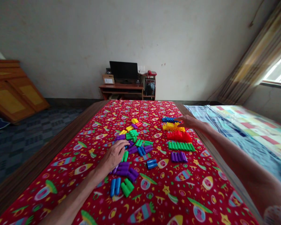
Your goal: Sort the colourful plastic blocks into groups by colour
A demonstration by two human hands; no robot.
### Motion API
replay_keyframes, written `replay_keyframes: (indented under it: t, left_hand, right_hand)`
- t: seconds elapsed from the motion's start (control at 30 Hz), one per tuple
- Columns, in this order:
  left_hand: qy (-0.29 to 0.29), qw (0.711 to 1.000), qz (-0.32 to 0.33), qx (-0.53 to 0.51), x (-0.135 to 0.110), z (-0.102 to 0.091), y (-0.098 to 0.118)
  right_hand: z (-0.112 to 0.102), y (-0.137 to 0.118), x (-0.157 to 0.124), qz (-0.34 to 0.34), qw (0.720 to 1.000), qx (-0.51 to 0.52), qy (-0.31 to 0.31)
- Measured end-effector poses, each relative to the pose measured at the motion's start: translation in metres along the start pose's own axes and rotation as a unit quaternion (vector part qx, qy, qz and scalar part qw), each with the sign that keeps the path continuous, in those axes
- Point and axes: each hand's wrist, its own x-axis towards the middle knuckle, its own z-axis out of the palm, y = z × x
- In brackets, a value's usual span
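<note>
My left hand [115, 153] rests on a loose pile of ridged plastic toy blocks, its fingers curled down and the tips partly hidden. A purple block [123, 168] and a green block [125, 156] lie beside it. At the far right, my right hand [187, 121] reaches to the end of a blue block row [168, 119], thumb and fingers closed about the end blue block. Just nearer is a yellow row [170, 126], partly under that hand. Then come a red row [178, 136], a green row [181, 146] and a short purple row [179, 157].
The blocks lie on a red patterned cloth [84, 187] over a long table. A blue pair [152, 164] sits between pile and rows. Beyond are a desk with a monitor [123, 72], a wooden cabinet [14, 90] at left and a bed [224, 131] at right.
</note>
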Motion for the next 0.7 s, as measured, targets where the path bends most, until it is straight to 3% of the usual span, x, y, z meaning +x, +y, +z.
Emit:
replay_keyframes:
  t: [0.13, 0.27, 0.5, 0.7]
  left_hand:
    - [-0.001, 1.000, -0.004, 0.001, -0.002, 0.001, -0.002]
    - [-0.013, 1.000, -0.002, 0.005, -0.002, 0.000, -0.001]
    - [-0.015, 1.000, -0.007, 0.001, 0.000, -0.006, 0.008]
    - [0.000, 1.000, -0.002, -0.008, -0.004, -0.001, 0.005]
  right_hand:
    - [-0.012, -0.020, 0.007, -0.023, 0.999, -0.021, -0.015]
    - [-0.008, -0.069, 0.033, -0.082, 0.996, -0.043, 0.001]
    - [0.041, -0.175, 0.118, -0.176, 0.983, -0.050, -0.007]
    - [0.075, -0.222, 0.162, -0.241, 0.961, -0.118, -0.066]
